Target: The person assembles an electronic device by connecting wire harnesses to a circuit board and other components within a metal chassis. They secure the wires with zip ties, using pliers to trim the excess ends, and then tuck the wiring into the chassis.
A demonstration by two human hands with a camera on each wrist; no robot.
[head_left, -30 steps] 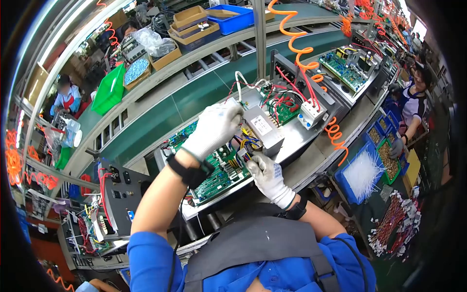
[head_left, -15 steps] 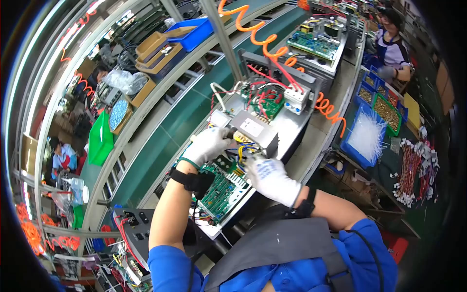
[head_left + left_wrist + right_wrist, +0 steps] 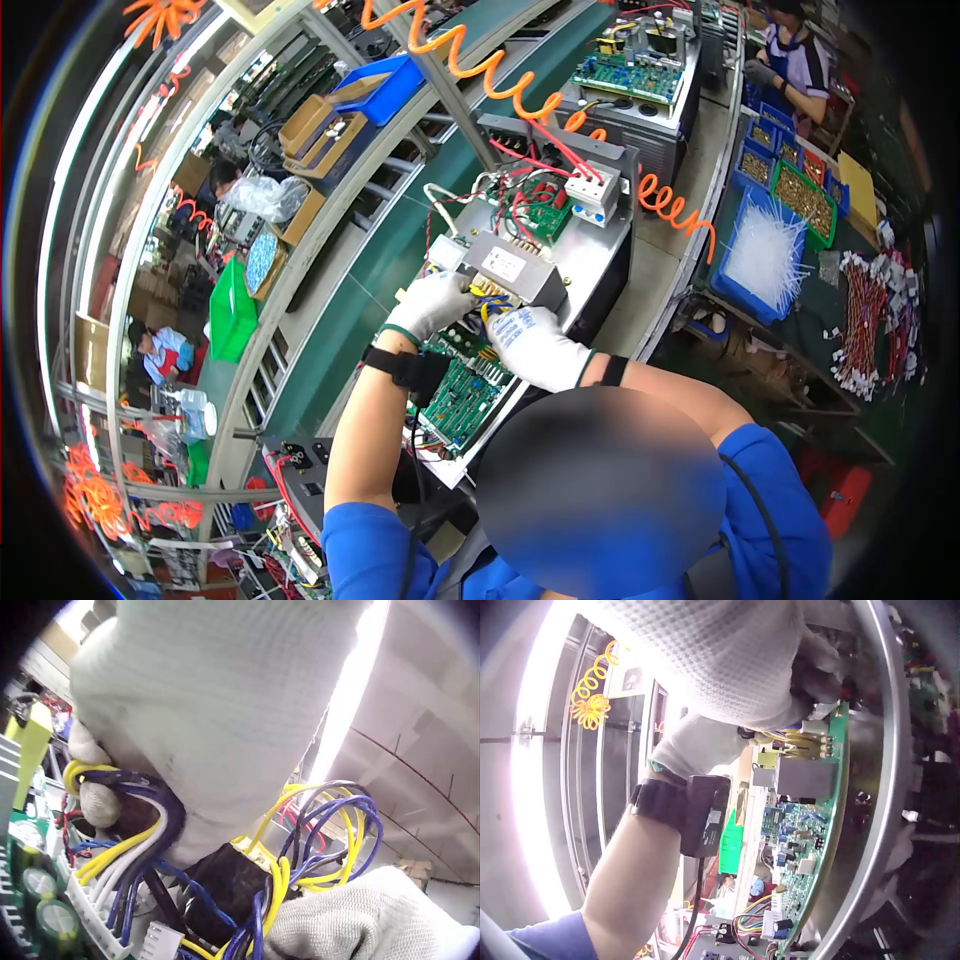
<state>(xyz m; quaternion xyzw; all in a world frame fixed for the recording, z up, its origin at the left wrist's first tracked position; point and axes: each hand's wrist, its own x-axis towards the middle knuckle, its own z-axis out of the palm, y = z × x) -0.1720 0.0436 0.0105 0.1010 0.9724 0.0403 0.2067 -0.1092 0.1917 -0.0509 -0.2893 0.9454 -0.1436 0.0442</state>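
Centre of the head view, my left hand pinches coloured wires beside the metal box; I can't tell whether my right hand grips any. Seems like wire arranging; next probably needs gentle guiding.

Left wrist: overhead strip light glaring just right of the left grip; grip's near surface soft, dark shade in its hollow. Right wrist: tube blown out left of the right grip, whose upper side is washed out; murky dark to its right. Head: bright, fairly sharp around both grips, fisheye bend, black corners, blurred patch below them.
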